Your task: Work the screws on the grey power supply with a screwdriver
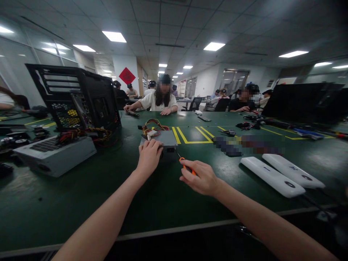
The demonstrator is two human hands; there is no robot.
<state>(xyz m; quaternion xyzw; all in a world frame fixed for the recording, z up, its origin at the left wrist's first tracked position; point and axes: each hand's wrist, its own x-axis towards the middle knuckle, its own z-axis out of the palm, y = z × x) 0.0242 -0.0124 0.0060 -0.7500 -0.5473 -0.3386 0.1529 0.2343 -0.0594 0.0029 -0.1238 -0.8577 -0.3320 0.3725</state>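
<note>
A grey computer power supply (166, 137) lies on the green table, with a bundle of coloured cables (154, 125) rising behind it. My left hand (149, 154) is closed over its near left edge, the fingers bent across the top. In my right hand (201, 175) is a screwdriver (187, 166) with an orange and black handle. Its thin shaft points up and left, the tip at the power supply's near right corner. Whether the tip sits in a screw is too small to tell.
At left stand an open black computer case (81, 98) and another grey power supply (54, 154). Two white oblong devices (272, 176) lie at right, near several tools and dark parts. Across the table sits a person (163, 98); black monitors (299, 103) stand far right.
</note>
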